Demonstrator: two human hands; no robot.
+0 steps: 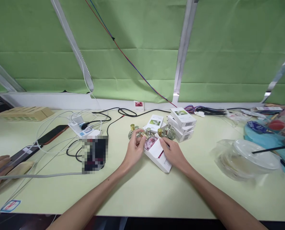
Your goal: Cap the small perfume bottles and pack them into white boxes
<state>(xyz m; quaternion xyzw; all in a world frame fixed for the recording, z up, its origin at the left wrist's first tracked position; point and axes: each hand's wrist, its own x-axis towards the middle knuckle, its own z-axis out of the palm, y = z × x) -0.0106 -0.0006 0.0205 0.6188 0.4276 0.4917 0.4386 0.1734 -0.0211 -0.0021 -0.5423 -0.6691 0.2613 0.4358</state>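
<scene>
Far side: green sheeting (pixel 137 60) across the full width, creased, with horizontal folds. Pale metal-look uprights (pixel 184 44) split it into panels; the ones at left and right lean. Can't tell if there are windows behind. White ledge (pixel 48 99) along the bottom. Red and blue wires (pixel 132 65) run diagonally down the sheeting. Table (pixel 132 198): pale yellow-green top, straight near edge, dark below; floor not readable. Light soft, even, faint shadows on tabletop.
</scene>
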